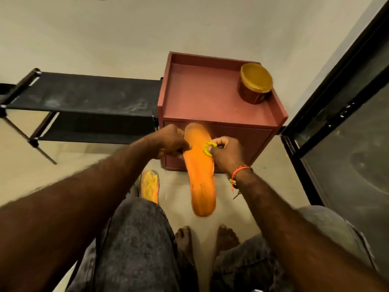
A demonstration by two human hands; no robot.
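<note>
An orange shoe insole hangs in the air in front of my knees, toe end up and heel end down. My left hand grips its upper left edge. My right hand holds the insole's right edge and pinches a small curved yellow piece against it. On the floor below my left forearm lies an orange and yellow shoe, partly hidden by my left knee.
A low dark-red cabinet stands straight ahead, with a gold-lidded jar on its back right corner. A black fabric shoe rack stands to its left. A black-framed glass door lines the right side. My bare feet rest on the pale floor.
</note>
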